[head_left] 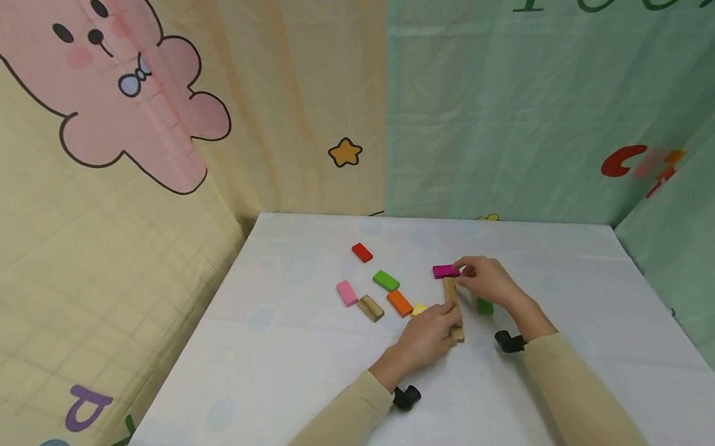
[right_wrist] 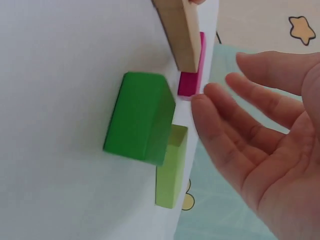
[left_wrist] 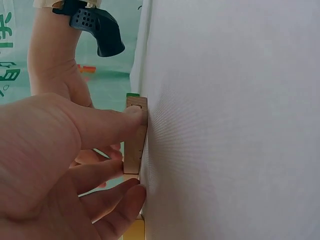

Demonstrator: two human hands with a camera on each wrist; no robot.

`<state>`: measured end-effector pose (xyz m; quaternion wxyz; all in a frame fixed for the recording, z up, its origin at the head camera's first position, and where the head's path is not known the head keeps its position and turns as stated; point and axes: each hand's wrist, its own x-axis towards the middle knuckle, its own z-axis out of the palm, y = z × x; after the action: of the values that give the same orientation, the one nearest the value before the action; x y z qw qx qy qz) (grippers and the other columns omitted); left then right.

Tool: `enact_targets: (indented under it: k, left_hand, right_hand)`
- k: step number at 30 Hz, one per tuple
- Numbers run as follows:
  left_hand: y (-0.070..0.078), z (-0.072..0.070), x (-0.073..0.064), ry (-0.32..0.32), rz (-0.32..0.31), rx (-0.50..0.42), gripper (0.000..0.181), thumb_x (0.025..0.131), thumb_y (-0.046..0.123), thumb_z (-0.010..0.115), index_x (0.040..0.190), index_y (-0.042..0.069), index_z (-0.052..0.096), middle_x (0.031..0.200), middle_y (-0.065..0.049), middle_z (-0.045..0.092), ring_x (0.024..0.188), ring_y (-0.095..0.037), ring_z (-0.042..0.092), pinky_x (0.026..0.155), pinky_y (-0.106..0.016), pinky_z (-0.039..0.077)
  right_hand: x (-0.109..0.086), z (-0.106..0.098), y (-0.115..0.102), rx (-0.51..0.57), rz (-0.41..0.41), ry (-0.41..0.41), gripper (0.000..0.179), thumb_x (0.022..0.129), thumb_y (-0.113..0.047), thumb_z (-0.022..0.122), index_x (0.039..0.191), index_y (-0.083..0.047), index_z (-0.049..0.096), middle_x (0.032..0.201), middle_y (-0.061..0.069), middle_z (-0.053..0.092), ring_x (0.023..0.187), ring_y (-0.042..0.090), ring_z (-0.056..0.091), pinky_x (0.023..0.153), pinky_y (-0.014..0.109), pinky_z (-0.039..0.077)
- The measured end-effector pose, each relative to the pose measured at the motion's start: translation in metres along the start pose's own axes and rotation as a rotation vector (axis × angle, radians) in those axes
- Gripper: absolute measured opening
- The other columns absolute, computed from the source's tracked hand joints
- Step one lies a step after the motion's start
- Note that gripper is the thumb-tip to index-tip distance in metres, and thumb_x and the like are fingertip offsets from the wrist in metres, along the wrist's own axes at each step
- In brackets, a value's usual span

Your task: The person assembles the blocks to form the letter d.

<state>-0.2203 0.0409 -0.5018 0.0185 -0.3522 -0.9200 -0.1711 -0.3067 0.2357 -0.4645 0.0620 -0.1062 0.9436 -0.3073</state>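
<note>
My left hand (head_left: 426,336) holds a plain wooden block (left_wrist: 134,150), its thumb at one end and its fingers at the other. In the head view, wooden pieces (head_left: 450,288) form a narrow line, partly covered by that hand. A magenta block (head_left: 444,272) lies across the far end of this line. At its right end is my right hand (head_left: 489,280), fingers loosely bent; in the right wrist view its thumb stands apart from the fingertips and nothing is between them. A dark green block (right_wrist: 137,117) and a light green block (right_wrist: 170,175) lie beside that hand.
Left of the hands lie a red block (head_left: 362,252), a green block (head_left: 386,281), a pink block (head_left: 347,293), another wooden block (head_left: 370,308), an orange block (head_left: 399,303) and a partly hidden yellow block (head_left: 418,309). Printed curtains (head_left: 494,122) surround the white table (head_left: 254,385).
</note>
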Motion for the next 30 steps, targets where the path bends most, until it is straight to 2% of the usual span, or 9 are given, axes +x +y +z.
enact_targets:
  k: [4,6,11,16,22,30]
  left_hand:
    - [-0.001,0.000,0.000,-0.007,-0.004,-0.003,0.021,0.093,0.026,0.075,0.109,0.023,0.062,0.148,-0.002,0.051,0.126,-0.014,0.054,0.096,-0.026,0.049]
    - [-0.001,0.000,0.000,-0.015,-0.014,-0.009,0.024,0.093,0.026,0.075,0.114,0.024,0.064,0.149,-0.002,0.050,0.128,-0.014,0.053,0.099,-0.027,0.048]
    - [0.001,-0.002,-0.001,-0.035,-0.039,-0.005,0.041,0.094,0.028,0.074,0.133,0.023,0.064,0.152,-0.001,0.047,0.135,-0.014,0.048,0.105,-0.027,0.043]
    - [0.000,-0.004,-0.002,-0.049,-0.026,0.004,0.044,0.096,0.030,0.070,0.139,0.023,0.062,0.153,-0.002,0.046,0.135,-0.014,0.047,0.107,-0.027,0.041]
    - [-0.002,-0.004,-0.002,-0.075,0.027,0.035,0.042,0.098,0.031,0.067,0.140,0.024,0.061,0.152,-0.002,0.045,0.133,-0.012,0.048,0.106,-0.025,0.041]
    - [-0.006,-0.009,-0.002,-0.046,0.169,0.091,0.038,0.100,0.032,0.064,0.136,0.020,0.064,0.140,0.000,0.053,0.122,-0.010,0.049,0.100,-0.018,0.043]
  right_hand:
    - [0.010,0.002,0.006,0.003,-0.022,0.032,0.028,0.099,-0.014,0.064,0.125,-0.008,0.068,0.112,0.014,0.067,0.102,0.033,0.061,0.085,0.047,0.055]
    - [0.016,0.002,0.010,0.008,-0.021,0.038,0.028,0.099,-0.013,0.064,0.126,-0.008,0.068,0.115,0.014,0.067,0.105,0.034,0.061,0.087,0.047,0.055]
    - [0.027,0.000,0.015,-0.006,-0.042,0.027,0.030,0.099,-0.010,0.061,0.128,-0.005,0.067,0.122,0.015,0.066,0.107,0.033,0.061,0.087,0.046,0.055]
    - [0.032,-0.001,0.020,-0.063,-0.110,0.017,0.030,0.097,-0.007,0.061,0.126,-0.005,0.070,0.121,0.012,0.067,0.104,0.029,0.063,0.087,0.047,0.054]
    - [0.037,-0.001,0.027,-0.107,-0.215,0.030,0.028,0.095,-0.004,0.063,0.122,-0.004,0.072,0.110,0.007,0.069,0.097,0.026,0.065,0.082,0.045,0.055]
    - [0.041,0.001,0.034,-0.172,-0.205,0.014,0.027,0.094,-0.006,0.066,0.119,-0.006,0.073,0.108,0.006,0.068,0.102,0.028,0.063,0.089,0.049,0.052]
